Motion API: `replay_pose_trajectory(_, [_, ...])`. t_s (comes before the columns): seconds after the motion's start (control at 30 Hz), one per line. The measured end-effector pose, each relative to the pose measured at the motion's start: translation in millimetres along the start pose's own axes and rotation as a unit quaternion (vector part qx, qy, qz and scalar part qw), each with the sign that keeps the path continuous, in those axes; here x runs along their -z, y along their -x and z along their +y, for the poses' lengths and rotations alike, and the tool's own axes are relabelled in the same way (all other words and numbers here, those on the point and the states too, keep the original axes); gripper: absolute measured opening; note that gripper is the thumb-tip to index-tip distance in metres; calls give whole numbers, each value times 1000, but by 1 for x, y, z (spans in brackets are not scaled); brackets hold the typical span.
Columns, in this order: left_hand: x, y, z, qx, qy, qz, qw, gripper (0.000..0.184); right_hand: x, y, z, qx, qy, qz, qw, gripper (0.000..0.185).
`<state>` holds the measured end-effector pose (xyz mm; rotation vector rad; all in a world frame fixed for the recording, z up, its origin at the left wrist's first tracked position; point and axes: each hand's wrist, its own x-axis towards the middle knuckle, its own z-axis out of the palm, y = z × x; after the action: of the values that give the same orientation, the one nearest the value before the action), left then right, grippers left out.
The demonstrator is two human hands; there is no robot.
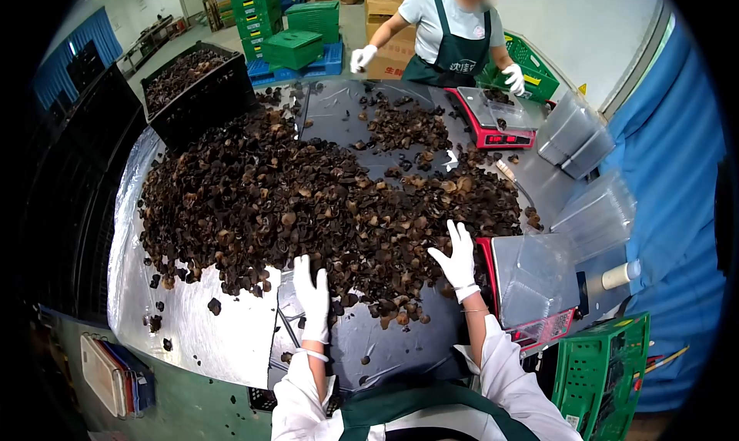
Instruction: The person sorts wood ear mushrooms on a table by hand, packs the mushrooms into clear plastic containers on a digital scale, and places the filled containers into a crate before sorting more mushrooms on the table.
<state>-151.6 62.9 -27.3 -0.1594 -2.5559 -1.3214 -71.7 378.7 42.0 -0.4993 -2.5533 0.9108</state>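
Observation:
A wide heap of dark brown, mushroom-like pieces (pixel 308 202) covers the middle of the metal table (pixel 231 341). My left hand (pixel 311 291), in a white glove, lies at the heap's near edge with its fingers apart and nothing in them. My right hand (pixel 457 256), gloved too, is spread over the heap's near right part, also holding nothing. Just right of it stands a red scale (pixel 493 283) with a clear plastic container (pixel 535 275) on top.
Across the table a co-worker (pixel 454 37) in white gloves stands by a second red scale (pixel 504 139). Clear containers (pixel 573 137) are stacked at the right. A black crate (pixel 204 102) of pieces sits back left. Green crates (pixel 604 372) stand lower right.

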Motion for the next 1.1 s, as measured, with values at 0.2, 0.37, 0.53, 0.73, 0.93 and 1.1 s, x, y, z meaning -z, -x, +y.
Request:
replay_pose_trajectory(0.2, [-46, 10, 53, -24, 133, -32, 990, 50, -33, 24, 22, -23, 80, 1, 997, 70])
replay_pose_trajectory(0.37, [-106, 50, 99, -107, 180, -83, 974, 41, -24, 38, 19, 39, 62, 6, 997, 62])
replay_pose_trajectory(0.53, [-66, 42, 135, -205, 185, -222, 935, 46, -17, 52, 31, 42, 43, -3, 998, 55])
replay_pose_trajectory(0.73, [54, -66, 33, -176, 4, 111, 978, 27, 3, 67, 23, 13, 70, -24, 997, 65])
replay_pose_trajectory(0.93, [168, -126, -119, 33, -105, 338, 935, 39, 17, 68, 1, 17, 143, -21, 989, 73])
replay_pose_trajectory(1.1, [209, -186, -117, 54, -238, 318, 916, 47, 4, 2, -70, 71, 74, -15, 995, 69])
